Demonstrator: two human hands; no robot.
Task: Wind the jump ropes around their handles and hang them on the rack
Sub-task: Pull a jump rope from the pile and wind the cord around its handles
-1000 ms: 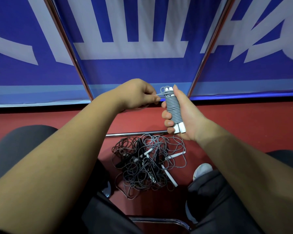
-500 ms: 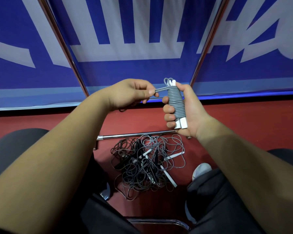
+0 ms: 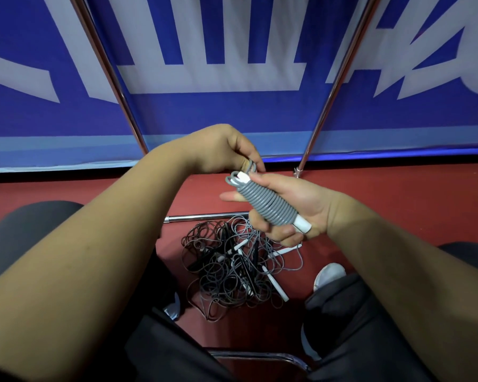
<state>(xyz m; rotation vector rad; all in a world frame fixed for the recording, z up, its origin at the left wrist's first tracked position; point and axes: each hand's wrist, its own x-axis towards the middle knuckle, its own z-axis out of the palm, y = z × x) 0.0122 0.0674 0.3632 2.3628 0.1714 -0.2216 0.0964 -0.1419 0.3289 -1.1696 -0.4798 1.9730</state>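
Winding stage: last tuck, worked at the upper-left end.

Nearest us, the right hand (image 3: 301, 205) has its grip closed round the wound jump rope (image 3: 268, 205), a tight grey cord coil on white plastic handles. Its long axis tilts from the white handle end at the heel of the palm, low and right, up and left toward the left hand (image 3: 221, 150). That hand sits just beyond the upper end and pinches the short grey cord tail (image 3: 251, 168) in its grip, so we judge that the coming tuck belongs to the left. Below, the tangled pile of grey and black ropes (image 3: 232, 268) lies on the red floor (image 3: 398, 202), just beside the chrome rack base bar (image 3: 204, 217). The blue-and-white banner (image 3: 218, 114) stands behind.
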